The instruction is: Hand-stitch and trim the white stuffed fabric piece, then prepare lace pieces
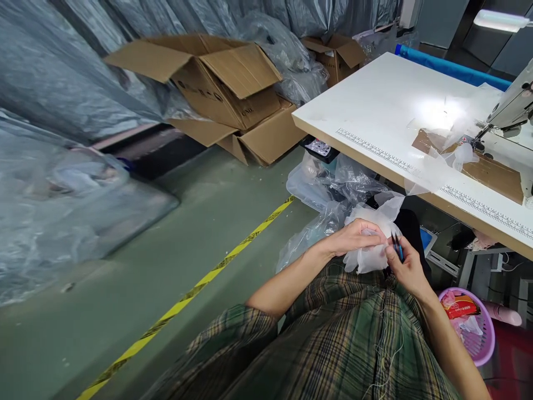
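My left hand [353, 236] is closed on a piece of thin white fabric [375, 233] held over my lap. My right hand [406, 266] pinches a small dark thread snipper [397, 247] with its tip against the same fabric. Both hands sit just below the front edge of the white sewing table [375, 105]. A strip of the white fabric runs up over the table edge toward the sewing machine [510, 111], whose lamp lights the tabletop. My lap is covered by green plaid cloth [333, 344] with loose threads on it.
Clear plastic bags [328, 194] lie on the floor under the table. Open cardboard boxes [225, 89] stand by plastic-wrapped bales [62, 139] at the left. A yellow-black tape line [200, 289] crosses the green floor. A purple basket [478, 328] with packets sits at the right.
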{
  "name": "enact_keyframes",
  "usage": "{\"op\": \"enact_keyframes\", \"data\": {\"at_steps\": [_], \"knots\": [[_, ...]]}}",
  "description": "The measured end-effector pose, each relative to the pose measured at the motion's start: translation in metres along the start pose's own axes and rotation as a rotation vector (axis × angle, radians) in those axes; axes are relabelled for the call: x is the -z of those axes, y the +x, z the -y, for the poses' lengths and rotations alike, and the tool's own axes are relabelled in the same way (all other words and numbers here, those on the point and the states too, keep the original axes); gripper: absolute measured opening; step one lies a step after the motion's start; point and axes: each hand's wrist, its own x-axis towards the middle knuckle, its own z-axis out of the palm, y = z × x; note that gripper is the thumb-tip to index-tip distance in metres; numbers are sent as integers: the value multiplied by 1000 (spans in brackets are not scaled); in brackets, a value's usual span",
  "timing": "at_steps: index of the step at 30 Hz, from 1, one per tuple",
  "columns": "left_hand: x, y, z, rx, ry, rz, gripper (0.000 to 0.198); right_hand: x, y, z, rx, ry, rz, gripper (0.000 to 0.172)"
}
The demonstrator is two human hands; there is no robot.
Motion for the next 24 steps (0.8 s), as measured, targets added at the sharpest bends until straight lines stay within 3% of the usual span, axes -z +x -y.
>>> {"op": "enact_keyframes", "data": {"at_steps": [3,6,8,10,13,17,20,24], "knots": [[3,15,11,-136,201,-94,26,7,-2,-17,-53,-74,-41,45],[10,34,19,-296,379,-388,22,16,-3,-32,-115,-249,-181,46],[12,47,22,-286,350,-508,26,20,-2,-36,-108,-347,-282,47],[13,58,24,-217,215,-502,32,23,0,-33,-52,-373,-358,48],[8,70,26,-145,-26,-395,42,24,7,-21,35,-293,-396,44],[1,72,24,-155,-110,-260,40,24,23,-3,84,-209,-399,39],[-3,65,17,-203,53,-266,26,20,38,9,88,-182,-419,44],[-9,47,5,-460,602,-452,14,13,53,24,25,-144,-464,55]]}}
